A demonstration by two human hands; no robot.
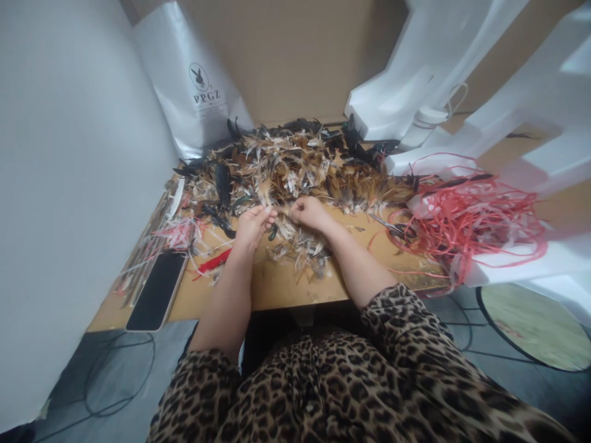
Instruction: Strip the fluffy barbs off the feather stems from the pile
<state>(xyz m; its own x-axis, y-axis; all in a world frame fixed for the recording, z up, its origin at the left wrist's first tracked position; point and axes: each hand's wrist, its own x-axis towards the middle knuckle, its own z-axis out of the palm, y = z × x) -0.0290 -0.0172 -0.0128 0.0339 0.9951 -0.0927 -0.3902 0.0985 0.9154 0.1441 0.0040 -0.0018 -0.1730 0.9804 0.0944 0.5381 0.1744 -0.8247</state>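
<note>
A wide heap of brown, white and black feathers (295, 160) covers the back of the wooden table (281, 286). At the heap's front edge, my left hand (253, 225) pinches with thumb and forefinger; a pale feather stands at its fingertips. Just to the right, my right hand (308, 213) is closed with its fingers curled, and what it grips is too small to make out. A narrow gap lies between the two hands. Below them rests a smaller bunch of pale feathers (307, 249). A red feather piece (215, 263) lies left of my left forearm.
A phone (157, 289) lies at the table's left front, by pink and white strips (178, 234). Scissors (392, 227) lie right, beside a tangle of red strings (480, 215). A white printed bag (189, 80) stands back left; a white cup (425, 123) is back right.
</note>
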